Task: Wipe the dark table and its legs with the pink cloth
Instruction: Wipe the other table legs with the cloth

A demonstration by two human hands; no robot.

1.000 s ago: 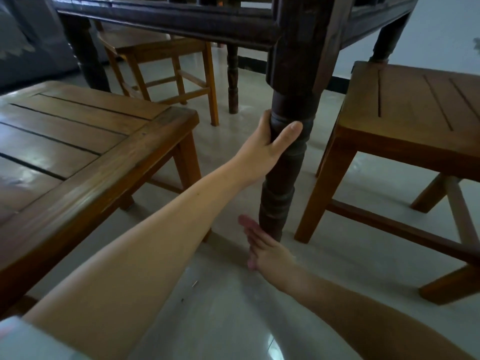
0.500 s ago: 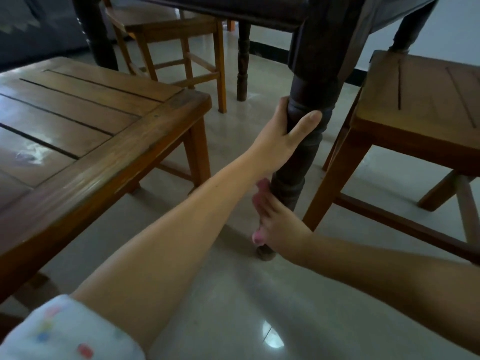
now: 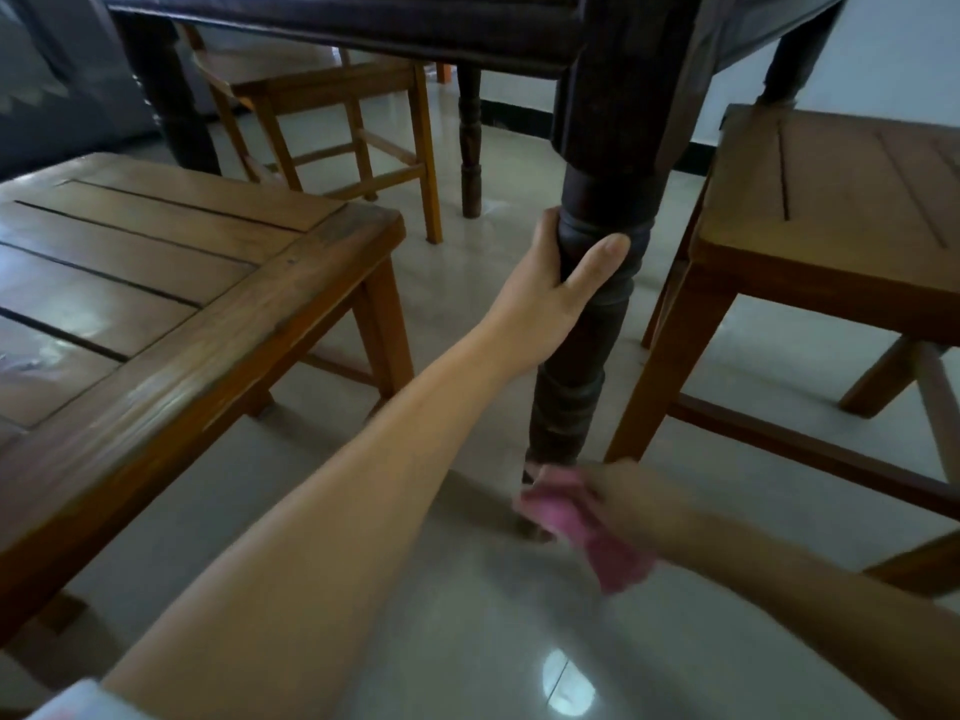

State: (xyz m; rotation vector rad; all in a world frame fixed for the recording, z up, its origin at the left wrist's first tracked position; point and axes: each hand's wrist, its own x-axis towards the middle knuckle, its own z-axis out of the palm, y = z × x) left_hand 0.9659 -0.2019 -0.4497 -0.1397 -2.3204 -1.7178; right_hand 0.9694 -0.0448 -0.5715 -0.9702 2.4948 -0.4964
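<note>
The left hand (image 3: 558,293) wraps its grip round the upper leg (image 3: 582,356) of the dark table (image 3: 467,28), likely for balance. The right hand (image 3: 618,504), blurred, holds the pink cloth (image 3: 582,532) at the leg's foot, by the floor (image 3: 467,615), wiping low.

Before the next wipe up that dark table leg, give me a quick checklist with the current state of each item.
1. Left hand grips the table leg to steady it: ok.
2. Right hand holds the pink cloth: ok, though blurred.
3. Cloth at the foot of the leg: ok.
4. Cloth actually touching the leg: cannot tell.
5. Path up the leg free: not ok, the left hand's grip is in the way.
</note>
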